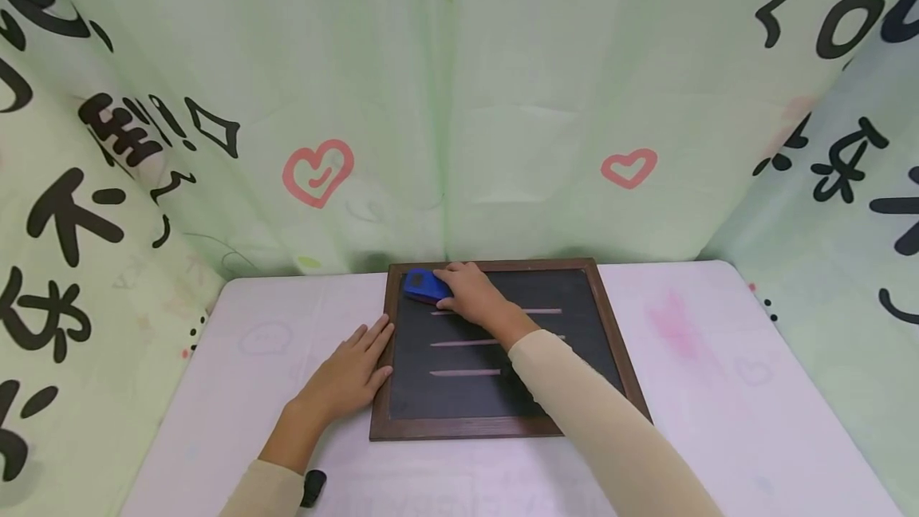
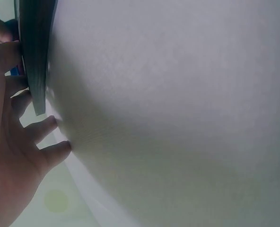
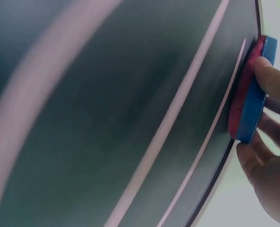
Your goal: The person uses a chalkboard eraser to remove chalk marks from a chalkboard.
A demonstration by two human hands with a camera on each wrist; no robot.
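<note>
Chalkboard: dark slate in a brown wooden frame, lying flat at the middle of the head view, pushed up near the curtain. Three pinkish chalk lines run across it, one above the other; the top one is partly hidden by the right hand.
Table: biggest thing apart from the backdrop, pale lilac top with faint pink smudges at the right of the frame. The board sits on it.
Curtain: light green cloth all around the back and sides, with black scribbly characters and two pink hearts.
Right arm: cream sleeve coming in from the lower right, crossing the board diagonally.
Left hand: flat on the table, lower left of centre, fingers straight and a bit spread, tips touching the board's left frame edge. The left wrist view shows the same thing, fingers right by the frame.
Right hand: at the board's upper left corner, fingers curled round the eraser, pressing it down on the slate.
Eraser: blue top, and the right wrist view shows a red pad underneath, flat on the board, just above the top chalk line.
Small black thing: by the left wrist at the bottom edge, can't tell what it is.
</note>
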